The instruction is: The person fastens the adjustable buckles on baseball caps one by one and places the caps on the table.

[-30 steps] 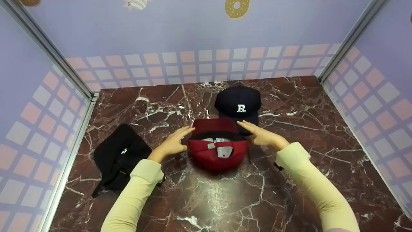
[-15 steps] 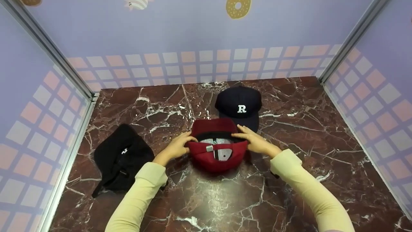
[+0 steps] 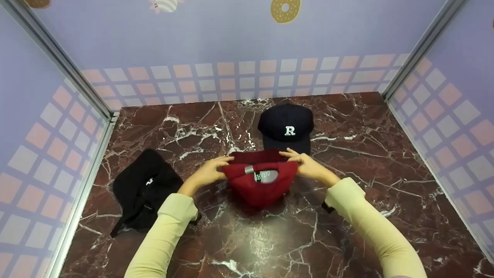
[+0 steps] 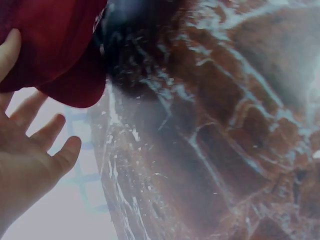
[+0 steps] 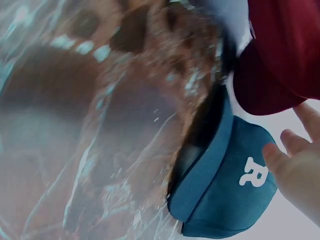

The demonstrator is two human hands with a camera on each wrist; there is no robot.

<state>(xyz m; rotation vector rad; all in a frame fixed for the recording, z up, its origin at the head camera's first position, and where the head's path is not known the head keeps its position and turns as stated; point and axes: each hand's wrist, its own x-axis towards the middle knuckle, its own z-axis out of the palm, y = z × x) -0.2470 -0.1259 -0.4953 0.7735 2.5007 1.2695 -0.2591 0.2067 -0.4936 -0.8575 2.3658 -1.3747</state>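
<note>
A red baseball cap (image 3: 256,189) is in the middle of the head view, its back strap and metal buckle toward me and its brim on the far side. My left hand (image 3: 208,172) pinches its left edge. On the opposite edge, my right hand (image 3: 310,168) holds it the same way. In the left wrist view, the thumb (image 4: 11,50) presses on the outside of the crown while other fingers spread below. From the right wrist, the red cap (image 5: 292,45) appears raised above the marble surface, its brim hanging down.
A navy cap (image 3: 285,117) with a white R stands just behind the red one, brim toward me. To the left lies a black cap (image 3: 146,189), near my left sleeve (image 3: 166,227). Patterned panels (image 3: 247,38) border the brown marble table (image 3: 185,127) on three sides.
Both hands have come in from beside the red cap and taken hold of its sides. The cap has tipped, so its opening and brim show less. The other two caps have not moved.
</note>
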